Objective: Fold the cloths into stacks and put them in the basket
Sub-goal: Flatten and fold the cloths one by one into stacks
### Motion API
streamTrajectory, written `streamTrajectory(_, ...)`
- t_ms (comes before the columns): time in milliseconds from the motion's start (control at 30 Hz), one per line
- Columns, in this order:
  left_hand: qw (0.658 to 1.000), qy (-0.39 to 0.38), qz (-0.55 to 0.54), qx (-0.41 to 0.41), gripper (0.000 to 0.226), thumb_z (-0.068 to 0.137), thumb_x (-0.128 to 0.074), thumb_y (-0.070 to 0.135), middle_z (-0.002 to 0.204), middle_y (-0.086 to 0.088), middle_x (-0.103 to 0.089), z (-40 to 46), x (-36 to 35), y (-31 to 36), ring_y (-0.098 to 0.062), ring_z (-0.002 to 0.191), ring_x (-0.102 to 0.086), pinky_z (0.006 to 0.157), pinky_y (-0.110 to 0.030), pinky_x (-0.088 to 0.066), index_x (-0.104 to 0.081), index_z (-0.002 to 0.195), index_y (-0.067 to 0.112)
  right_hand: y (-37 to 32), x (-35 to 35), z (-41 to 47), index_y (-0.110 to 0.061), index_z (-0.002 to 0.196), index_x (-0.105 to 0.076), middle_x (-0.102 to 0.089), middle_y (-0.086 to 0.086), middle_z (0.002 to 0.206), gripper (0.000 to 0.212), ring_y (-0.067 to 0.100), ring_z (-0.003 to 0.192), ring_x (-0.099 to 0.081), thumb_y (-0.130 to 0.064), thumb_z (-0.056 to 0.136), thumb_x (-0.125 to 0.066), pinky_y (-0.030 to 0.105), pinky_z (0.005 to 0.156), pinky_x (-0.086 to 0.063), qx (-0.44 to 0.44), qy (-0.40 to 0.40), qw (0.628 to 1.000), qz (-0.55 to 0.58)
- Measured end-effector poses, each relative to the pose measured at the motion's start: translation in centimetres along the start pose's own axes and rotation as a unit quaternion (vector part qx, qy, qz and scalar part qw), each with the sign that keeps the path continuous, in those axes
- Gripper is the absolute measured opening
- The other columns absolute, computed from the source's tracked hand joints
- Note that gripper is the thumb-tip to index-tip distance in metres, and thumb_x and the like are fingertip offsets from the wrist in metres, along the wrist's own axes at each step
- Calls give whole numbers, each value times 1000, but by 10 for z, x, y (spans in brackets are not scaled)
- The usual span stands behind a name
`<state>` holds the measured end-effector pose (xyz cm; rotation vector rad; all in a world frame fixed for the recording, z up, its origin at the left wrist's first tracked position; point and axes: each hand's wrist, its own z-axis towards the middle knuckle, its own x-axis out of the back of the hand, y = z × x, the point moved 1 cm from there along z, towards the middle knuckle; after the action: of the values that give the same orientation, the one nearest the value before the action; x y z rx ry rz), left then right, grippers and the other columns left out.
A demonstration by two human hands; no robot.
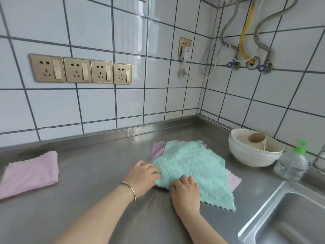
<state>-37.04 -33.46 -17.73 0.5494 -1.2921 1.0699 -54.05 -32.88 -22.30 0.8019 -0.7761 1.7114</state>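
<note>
I note the green cloth [191, 169] lying spread on the tabletop [91, 173], over a pink cloth [157, 150]. Left grip [143, 175] and right grip [184, 186] both pinch its near-left edge, fingers curled.

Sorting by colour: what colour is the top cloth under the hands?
Mint green cloth, head view.

No legible text anywhere
</note>
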Motion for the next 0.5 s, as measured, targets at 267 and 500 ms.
streamTrajectory(267, 981, 134, -90, 104, 28, 74, -43, 36, 56, 14, -65, 8, 16, 3, -7, 52, -62, 63, -19, -34, -66, 61, 28, -12, 17, 11, -23, 74, -60, -57, -6, 70, 36, 20, 62, -55, -46, 50, -74, 29, 51, -43, 24, -5, 1000, 15)
streamTrajectory(500, 901, 275, -248, 227, 38, 89, -41, 39, 80, -12, -73, -8, 82, -15, -32, 72, -66, 59, -29, -38, -69, 100, 17, 3, 74, 54, -10, 80, -66, -63, 3, 58, 33, 28, 50, -59, -1, 48, -66, 26, 44, -41, 12, 116, 991, 58)
